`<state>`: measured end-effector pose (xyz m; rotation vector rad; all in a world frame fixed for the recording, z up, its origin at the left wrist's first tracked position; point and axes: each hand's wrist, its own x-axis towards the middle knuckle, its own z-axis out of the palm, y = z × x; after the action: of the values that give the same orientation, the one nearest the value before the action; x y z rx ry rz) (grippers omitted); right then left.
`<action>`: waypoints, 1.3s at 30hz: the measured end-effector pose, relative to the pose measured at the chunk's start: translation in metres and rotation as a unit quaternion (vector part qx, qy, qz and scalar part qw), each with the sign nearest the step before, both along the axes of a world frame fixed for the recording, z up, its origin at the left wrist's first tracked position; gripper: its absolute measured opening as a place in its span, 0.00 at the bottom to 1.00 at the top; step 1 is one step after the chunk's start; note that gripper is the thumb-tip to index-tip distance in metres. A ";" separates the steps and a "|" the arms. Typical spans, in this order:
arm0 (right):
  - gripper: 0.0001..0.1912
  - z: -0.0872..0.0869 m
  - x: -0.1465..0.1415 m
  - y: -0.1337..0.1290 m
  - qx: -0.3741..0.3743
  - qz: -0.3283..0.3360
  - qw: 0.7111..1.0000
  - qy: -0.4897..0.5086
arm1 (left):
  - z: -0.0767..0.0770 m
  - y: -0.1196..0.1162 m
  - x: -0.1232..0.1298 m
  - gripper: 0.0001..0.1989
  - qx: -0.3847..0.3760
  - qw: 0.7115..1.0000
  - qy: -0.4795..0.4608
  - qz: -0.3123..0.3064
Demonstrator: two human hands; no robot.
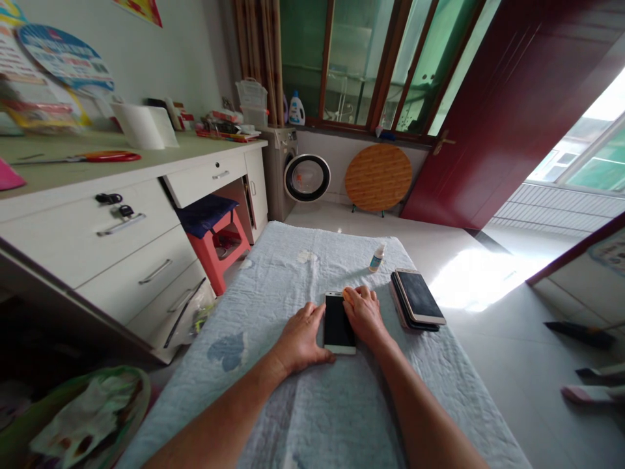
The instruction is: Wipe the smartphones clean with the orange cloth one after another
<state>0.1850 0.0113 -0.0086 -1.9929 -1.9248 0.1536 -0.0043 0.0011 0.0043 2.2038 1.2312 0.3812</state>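
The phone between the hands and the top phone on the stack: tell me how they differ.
The held phone lies on the quilted cloth; the top phone lies on the stack. The left hand grips the held phone; no hand touches the top phone. Both have dark screens facing up and pale frames.

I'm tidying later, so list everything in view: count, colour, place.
Phone: 1, white, between hands
Phone stack: 1, dark, cloth's right
Small object: 1, orange, right fingertips
Bottle: 1, white-topped, beyond stack
Cloth: 1, pale blue, under phones
Desk: 1, white, left
Paper roll: 1, white, desk
Stool: 1, coral, under desk
Basket: 1, green, lower left
Washing machine: 1, grey, beyond desk
Tabletop: 1, brown, far wall
Clutter: uncounted, mixed, desk's end
Door: 1, red, right
Left hand: 1, phone's left edge
Right hand: 1, phone's upper right
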 end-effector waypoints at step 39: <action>0.12 0.004 -0.001 -0.003 0.021 0.008 0.998 -0.051 | -0.001 -0.001 -0.001 0.50 -0.001 1.000 0.001 -0.003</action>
<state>0.1835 0.0084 -0.0050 -1.9930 -1.9898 0.0146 -0.0052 0.0005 0.0030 2.2063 1.2246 0.3764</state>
